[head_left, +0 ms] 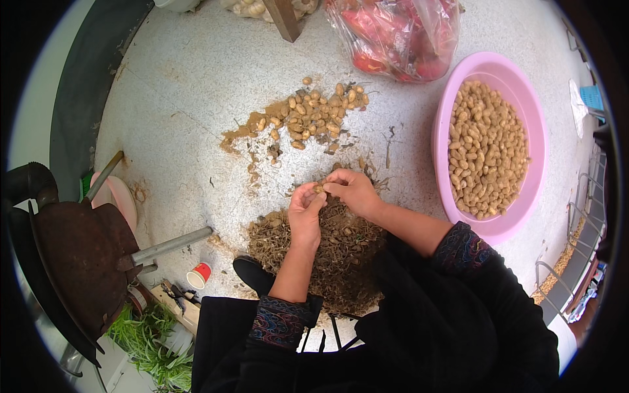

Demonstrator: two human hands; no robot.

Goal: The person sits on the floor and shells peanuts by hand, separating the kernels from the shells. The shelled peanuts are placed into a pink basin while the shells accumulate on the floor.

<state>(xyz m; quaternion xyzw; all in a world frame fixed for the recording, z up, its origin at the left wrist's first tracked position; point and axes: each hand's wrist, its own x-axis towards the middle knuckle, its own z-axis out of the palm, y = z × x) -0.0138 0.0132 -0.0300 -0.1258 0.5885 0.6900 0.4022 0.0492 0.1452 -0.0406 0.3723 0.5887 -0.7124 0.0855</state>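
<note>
My left hand and my right hand meet over a heap of dry peanut plants with soil on the roots. Between their fingertips is a small brownish piece, apparently a peanut pod, pinched from both sides. Fingers hide part of it. Beyond my hands, loose unshelled peanuts lie on the floor amid brown soil and bits of root. To the right, a pink plastic basin holds many unshelled peanuts.
A clear plastic bag of red items lies at the top, near a wooden leg. At left stand a rusty metal stove with protruding bars and a red paper cup. Below it grows a potted plant. My black shoe touches the heap's edge.
</note>
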